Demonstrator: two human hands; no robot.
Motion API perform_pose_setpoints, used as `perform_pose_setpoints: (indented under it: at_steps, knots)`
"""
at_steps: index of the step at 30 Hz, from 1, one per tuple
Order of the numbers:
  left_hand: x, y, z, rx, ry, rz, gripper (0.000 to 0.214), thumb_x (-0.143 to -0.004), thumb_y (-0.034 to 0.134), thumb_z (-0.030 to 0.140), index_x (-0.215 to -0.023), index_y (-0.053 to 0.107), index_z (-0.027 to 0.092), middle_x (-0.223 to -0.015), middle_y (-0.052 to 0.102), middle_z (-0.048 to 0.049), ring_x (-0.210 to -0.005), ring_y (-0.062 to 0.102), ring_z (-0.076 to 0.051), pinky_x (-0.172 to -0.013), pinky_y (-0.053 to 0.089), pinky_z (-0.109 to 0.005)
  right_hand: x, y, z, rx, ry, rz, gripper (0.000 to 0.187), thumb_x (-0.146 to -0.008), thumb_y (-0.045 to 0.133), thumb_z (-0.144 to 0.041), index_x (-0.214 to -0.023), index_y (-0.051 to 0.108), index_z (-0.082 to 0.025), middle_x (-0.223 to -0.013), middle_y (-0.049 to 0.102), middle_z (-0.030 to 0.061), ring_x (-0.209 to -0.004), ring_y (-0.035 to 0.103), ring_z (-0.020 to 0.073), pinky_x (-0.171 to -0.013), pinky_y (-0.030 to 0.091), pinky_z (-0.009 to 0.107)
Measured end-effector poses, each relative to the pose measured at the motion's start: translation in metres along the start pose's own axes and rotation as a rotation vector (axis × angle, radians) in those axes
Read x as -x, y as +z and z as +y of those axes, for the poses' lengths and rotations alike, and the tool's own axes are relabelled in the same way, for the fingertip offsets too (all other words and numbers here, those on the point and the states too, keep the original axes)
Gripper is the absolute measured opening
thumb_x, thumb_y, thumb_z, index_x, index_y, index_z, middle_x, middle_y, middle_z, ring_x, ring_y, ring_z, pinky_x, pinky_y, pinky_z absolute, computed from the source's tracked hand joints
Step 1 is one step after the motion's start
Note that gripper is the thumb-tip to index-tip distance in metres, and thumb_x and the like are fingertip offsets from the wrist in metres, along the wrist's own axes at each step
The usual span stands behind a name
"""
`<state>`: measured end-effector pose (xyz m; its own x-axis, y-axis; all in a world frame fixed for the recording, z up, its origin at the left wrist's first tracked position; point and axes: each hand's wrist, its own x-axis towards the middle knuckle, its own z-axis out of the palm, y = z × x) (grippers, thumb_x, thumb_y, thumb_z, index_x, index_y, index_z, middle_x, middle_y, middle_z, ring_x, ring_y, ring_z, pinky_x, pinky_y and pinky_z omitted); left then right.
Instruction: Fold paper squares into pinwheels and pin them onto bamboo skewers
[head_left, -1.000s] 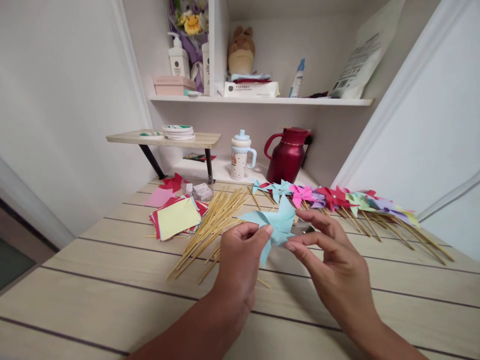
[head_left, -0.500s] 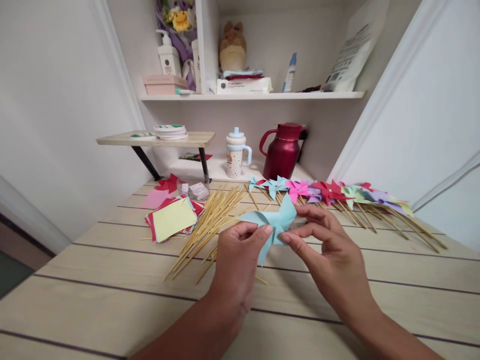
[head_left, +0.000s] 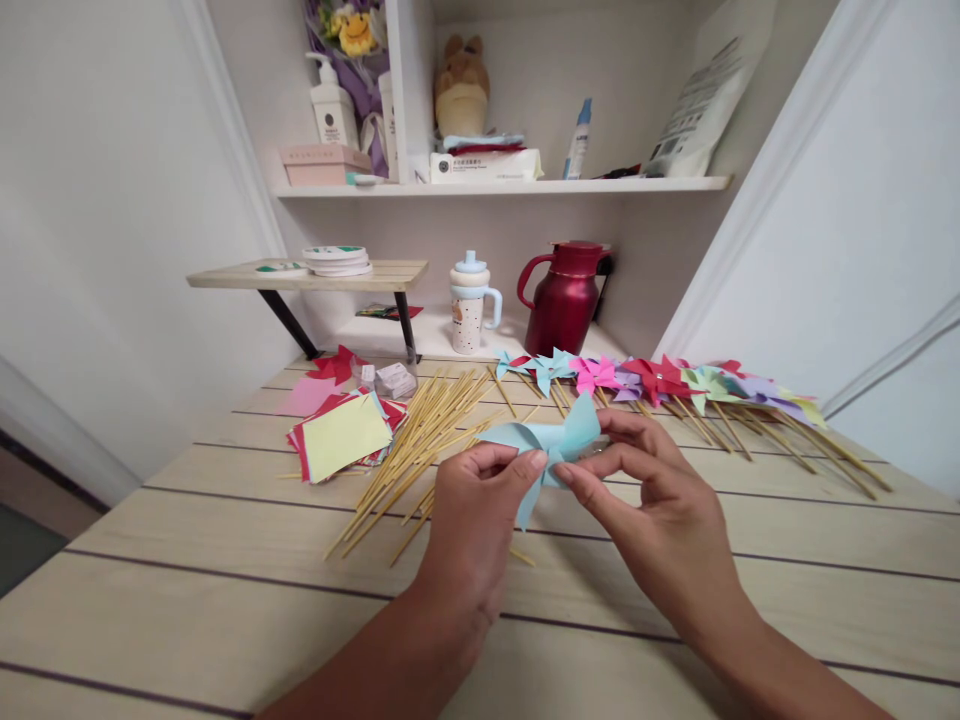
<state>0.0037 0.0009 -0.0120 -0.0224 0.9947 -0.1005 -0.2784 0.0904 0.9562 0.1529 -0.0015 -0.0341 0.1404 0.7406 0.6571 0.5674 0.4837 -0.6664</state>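
I hold a light blue paper pinwheel (head_left: 551, 445) above the wooden table (head_left: 225, 600) with both hands. My left hand (head_left: 476, 525) pinches its left side between thumb and fingers. My right hand (head_left: 660, 520) pinches its centre from the right, fingers curled over it. A pile of thin bamboo sticks (head_left: 420, 440) lies just left of my hands. A stack of coloured paper squares (head_left: 343, 438), yellow on top, lies further left. A row of finished pinwheels on sticks (head_left: 675, 385) runs along the back right of the table.
A red pinwheel (head_left: 336, 365) and a small clear box (head_left: 394, 380) lie near the back left. A dark red jug (head_left: 564, 298) and a lidded mug (head_left: 471, 305) stand at the back. A small raised shelf (head_left: 307, 275) carries round discs. Walls close in on both sides.
The view shifted slightly, so things sit a little lower-left in frame. My right fingers moved closer onto the pinwheel's centre. The pinwheel stays held between both hands.
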Motion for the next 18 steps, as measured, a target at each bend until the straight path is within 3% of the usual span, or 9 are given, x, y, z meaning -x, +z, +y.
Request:
perform_pose_setpoints:
  at_steps: [11, 18]
  knots:
    - [-0.0006, -0.0005, -0.0001, -0.024, 0.007, 0.006, 0.02, -0.068, 0.08, 0.033, -0.069, 0.073, 0.015, -0.067, 0.064, -0.0007, -0.064, 0.051, -0.012, -0.064, 0.039, -0.025, -0.0011, 0.0007, -0.0006, 0.013, -0.012, -0.018, 0.019, -0.079, 0.074, -0.036, -0.065, 0.068, -0.024, -0.11, 0.063, 0.0062, -0.11, 0.06, 0.0265, -0.093, 0.049, 0.043]
    - [-0.0009, 0.0011, 0.0005, -0.041, 0.007, -0.008, 0.022, -0.068, 0.079, 0.033, -0.061, 0.067, 0.017, -0.057, 0.052, 0.0035, -0.056, 0.041, -0.01, -0.057, 0.031, -0.024, -0.0015, 0.0002, -0.0037, -0.002, 0.003, -0.051, 0.02, -0.079, 0.073, -0.038, -0.065, 0.068, -0.024, -0.11, 0.063, 0.0048, -0.102, 0.062, 0.0252, -0.088, 0.05, 0.041]
